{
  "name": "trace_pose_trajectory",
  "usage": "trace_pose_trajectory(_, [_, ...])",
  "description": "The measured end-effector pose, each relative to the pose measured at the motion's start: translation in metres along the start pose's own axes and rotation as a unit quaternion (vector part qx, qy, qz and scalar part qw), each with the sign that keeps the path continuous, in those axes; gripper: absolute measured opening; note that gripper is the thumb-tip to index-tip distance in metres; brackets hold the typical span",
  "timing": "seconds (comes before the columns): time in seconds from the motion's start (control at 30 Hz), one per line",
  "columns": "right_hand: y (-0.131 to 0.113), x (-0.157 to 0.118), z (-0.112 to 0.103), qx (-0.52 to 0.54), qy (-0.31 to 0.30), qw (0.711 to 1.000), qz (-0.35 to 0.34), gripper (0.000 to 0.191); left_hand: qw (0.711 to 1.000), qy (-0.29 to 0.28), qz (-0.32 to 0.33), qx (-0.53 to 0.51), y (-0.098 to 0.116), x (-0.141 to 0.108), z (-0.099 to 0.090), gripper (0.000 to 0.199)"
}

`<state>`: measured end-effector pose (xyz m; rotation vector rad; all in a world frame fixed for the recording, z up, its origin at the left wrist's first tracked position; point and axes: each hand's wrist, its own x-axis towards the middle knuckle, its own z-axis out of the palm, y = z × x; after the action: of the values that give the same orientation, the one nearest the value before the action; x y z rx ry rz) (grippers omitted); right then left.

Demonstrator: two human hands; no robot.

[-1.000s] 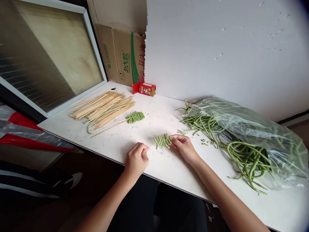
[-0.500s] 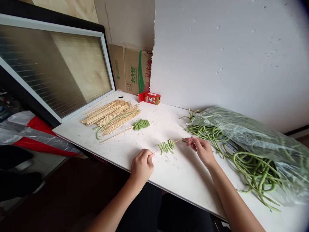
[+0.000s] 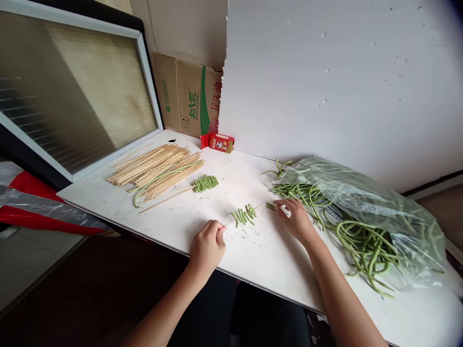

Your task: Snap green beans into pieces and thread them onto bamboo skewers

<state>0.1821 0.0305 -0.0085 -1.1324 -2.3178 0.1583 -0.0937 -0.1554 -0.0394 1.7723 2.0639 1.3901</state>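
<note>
My left hand (image 3: 209, 245) is closed on the lower end of a thin wooden skewer, which carries several short green bean pieces (image 3: 244, 216) and points up and to the right. My right hand (image 3: 294, 219), fingers bent, is at the right of the skewer's bare tip, apart from it. Short cut bean pieces (image 3: 271, 206) lie at its fingertips; whether the fingers grip them is unclear. A filled bean skewer (image 3: 205, 183) rests on the table, beside a pile of bare skewers (image 3: 155, 166) with a long bean across it.
Long green beans (image 3: 365, 241) spill from a clear plastic bag (image 3: 347, 178) at the right of the white table (image 3: 267, 270). A small red box (image 3: 222, 143) and a cardboard box (image 3: 188, 96) stand at the back. A framed glass panel (image 3: 90, 91) leans at left.
The view has shifted slightly. My right hand has moved away from the skewer's tip, its fingers now bent lower near the short bean pieces. My left hand still holds the skewer.
</note>
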Motion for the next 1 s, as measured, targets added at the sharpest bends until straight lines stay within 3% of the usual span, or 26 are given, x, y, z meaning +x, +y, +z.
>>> trace_pose_trajectory(0.13, [-0.004, 0.001, 0.012, -0.072, -0.008, 0.997, 0.001, 0.040, 1.000, -0.002, 0.005, 0.003, -0.001, 0.000, -0.001, 0.018])
trace_pose_trajectory(0.27, [-0.004, 0.002, 0.016, -0.103, -0.010, 0.994, 0.025, 0.035, 1.000, -0.003, 0.004, 0.000, -0.001, -0.001, -0.001, 0.018])
trace_pose_trajectory(0.5, [-0.011, -0.001, 0.006, -0.027, -0.034, 0.998, 0.050, 0.026, 1.000, 0.000, 0.015, 0.002, -0.003, -0.002, 0.000, 0.015])
trace_pose_trajectory(0.63, [-0.020, -0.001, 0.004, 0.083, 0.019, 0.991, 0.104, 0.030, 1.000, -0.001, 0.017, 0.004, -0.003, -0.002, -0.001, 0.015])
trace_pose_trajectory(0.7, [-0.024, 0.000, 0.006, 0.208, 0.033, 0.963, 0.167, 0.036, 1.000, -0.001, 0.016, 0.002, -0.003, -0.002, -0.001, 0.015])
trace_pose_trajectory(0.83, [-0.035, 0.000, 0.013, 0.473, -0.008, 0.845, 0.248, 0.044, 1.000, 0.001, 0.017, 0.005, -0.002, -0.002, -0.001, 0.015])
trace_pose_trajectory(0.9, [-0.042, 0.000, 0.015, 0.536, -0.025, 0.802, 0.263, 0.043, 1.000, 0.001, 0.018, 0.007, -0.002, -0.002, -0.001, 0.015])
trace_pose_trajectory(1.0, [-0.050, 0.000, 0.013, 0.570, -0.042, 0.775, 0.271, 0.039, 1.000, 0.000, 0.018, 0.008, -0.003, -0.002, -0.001, 0.014])
